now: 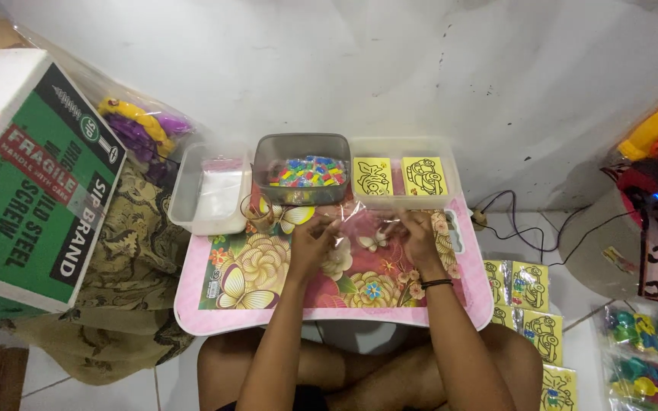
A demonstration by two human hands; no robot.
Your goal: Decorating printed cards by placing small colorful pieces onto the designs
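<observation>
Clear bag (359, 222) pinched between both hands at desk (207, 320) centre, just before grey tub (303, 156). Left hand (312, 245) fingers closed on left edge; right hand (420, 237) fingers closed on right edge. Near half of desk open. Trays (209, 190) crowding far edge; box (24, 175) well left.

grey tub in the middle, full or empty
Partly filled: the grey tub has no lid and holds a heap of small multicoloured pieces that stays below its rim.
</observation>
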